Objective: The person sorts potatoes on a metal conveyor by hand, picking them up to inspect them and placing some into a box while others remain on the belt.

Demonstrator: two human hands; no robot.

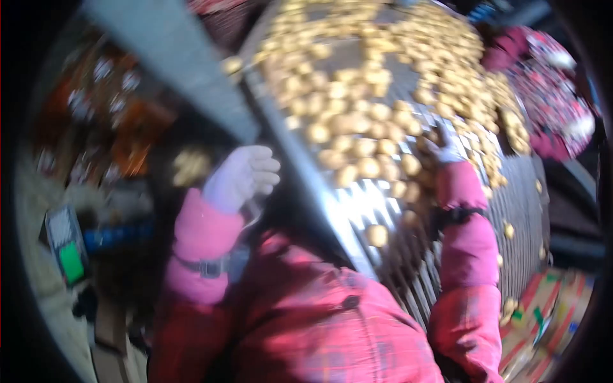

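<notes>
My left hand (242,177), in a pale glove, is held left of the metal edge (310,179) of a slatted conveyor. Its fingers are curled together; the palm side is hidden, so I cannot see whether anything is in it. My right hand (447,150), also gloved, reaches over the conveyor among the potatoes (364,121). Its fingers look apart and touch or nearly touch a few potatoes, though motion blurs them. Single potatoes lie nearer to me, such as one potato (377,235) on the slats (408,262).
A grey metal beam (179,64) slants in at upper left. Below it is a dark space with some potatoes (191,167). Another person's patterned sleeve (549,89) is at right. Printed sacks or boxes (549,306) lie lower right; a device with a green panel (67,249) sits left.
</notes>
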